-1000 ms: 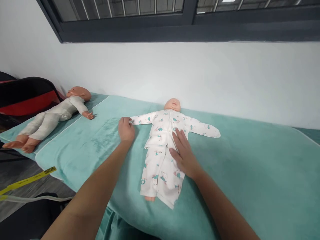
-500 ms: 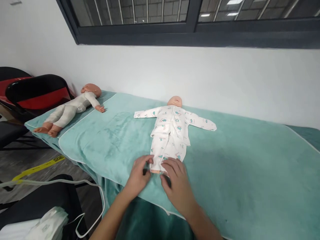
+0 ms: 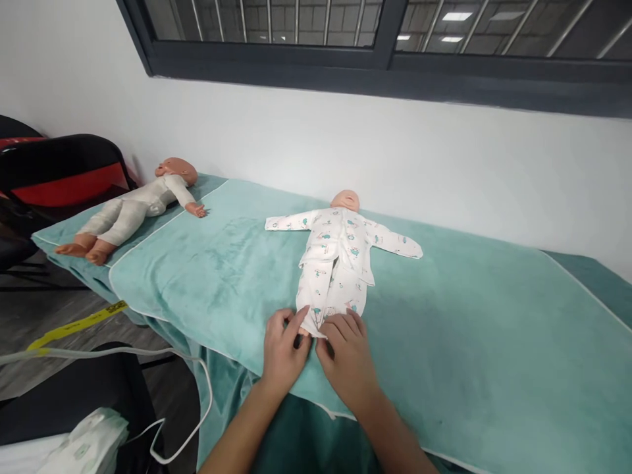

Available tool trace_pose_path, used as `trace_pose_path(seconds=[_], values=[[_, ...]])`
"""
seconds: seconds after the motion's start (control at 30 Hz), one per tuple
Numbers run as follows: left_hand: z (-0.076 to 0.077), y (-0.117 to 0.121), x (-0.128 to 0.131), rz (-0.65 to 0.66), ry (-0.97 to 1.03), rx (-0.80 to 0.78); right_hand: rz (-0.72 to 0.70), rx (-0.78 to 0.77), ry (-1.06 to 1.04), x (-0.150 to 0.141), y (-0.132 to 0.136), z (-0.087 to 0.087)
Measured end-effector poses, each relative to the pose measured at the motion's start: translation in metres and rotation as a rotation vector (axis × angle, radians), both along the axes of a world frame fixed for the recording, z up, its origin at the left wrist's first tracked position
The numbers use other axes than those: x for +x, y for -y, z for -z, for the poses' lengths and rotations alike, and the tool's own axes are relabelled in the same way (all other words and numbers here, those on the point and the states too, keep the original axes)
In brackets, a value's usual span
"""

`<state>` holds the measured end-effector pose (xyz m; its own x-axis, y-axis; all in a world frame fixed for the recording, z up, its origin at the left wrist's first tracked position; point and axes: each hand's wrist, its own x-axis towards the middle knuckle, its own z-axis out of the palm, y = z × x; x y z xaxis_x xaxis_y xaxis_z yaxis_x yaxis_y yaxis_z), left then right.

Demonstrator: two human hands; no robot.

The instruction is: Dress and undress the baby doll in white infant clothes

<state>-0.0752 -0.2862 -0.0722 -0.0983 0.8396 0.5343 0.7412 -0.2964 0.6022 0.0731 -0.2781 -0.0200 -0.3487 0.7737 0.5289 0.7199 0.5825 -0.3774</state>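
Observation:
A baby doll (image 3: 345,200) lies on its back, dressed in a white printed baby shirt (image 3: 340,238) and matching baby pants (image 3: 316,286). My left hand (image 3: 286,345) is at the left trouser cuff, its thumb and forefinger pinched on the hem beside a partly visible foot. With curled fingers, my right hand (image 3: 345,352) grips the hem of the other leg; a corner of cloth is drawn out between both hands. The foot on that side is hidden. Both shirt sleeves are spread outwards, and the shirt's lower edge overlaps the pants.
A second doll (image 3: 135,204) in a cream body suit lies at the table's left end. Teal cloth (image 3: 469,342) covers the table. A black chair (image 3: 74,388) at lower left bears a white packet (image 3: 83,444), with a white cable (image 3: 205,388) looping past. A wall and window frame (image 3: 276,69) stand behind.
My left hand has moved slightly right and closed in on the cuff. The trouser hem is now pulled into a point between my hands. The view has shifted a little.

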Motion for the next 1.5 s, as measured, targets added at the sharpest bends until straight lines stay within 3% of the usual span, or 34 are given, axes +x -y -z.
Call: trace_pose_path(seconds=[0.17,0.33,0.43,0.6,0.77,0.9,1.13,1.27,1.5], values=[[0.001,0.002,-0.002,-0.022,0.001,0.088,-0.031,-0.020,0.025,0.009,0.006,0.009],[-0.006,0.003,-0.002,-0.086,-0.098,0.138,0.195,-0.062,-0.087,0.029,0.015,0.028],[-0.018,0.007,0.003,-0.076,-0.206,0.129,0.244,-0.144,-0.172,0.039,0.016,0.031],[-0.047,0.012,0.021,0.151,-0.400,0.010,0.190,-0.179,-0.307,0.047,0.012,0.014],[-0.061,0.011,0.041,0.219,-0.393,-0.012,0.086,-0.075,-0.352,0.055,0.024,-0.011],[-0.061,0.014,0.051,0.234,-0.319,0.045,0.026,-0.044,-0.368,0.060,0.035,-0.012],[-0.052,0.014,0.051,0.193,-0.364,0.007,-0.009,-0.308,-0.347,0.052,0.049,0.022],[-0.050,0.010,0.057,0.149,-0.433,-0.049,-0.066,-0.376,-0.439,0.054,0.049,0.025],[-0.040,0.008,0.059,0.101,-0.346,0.043,0.140,-0.463,-0.669,0.077,0.029,0.019]])
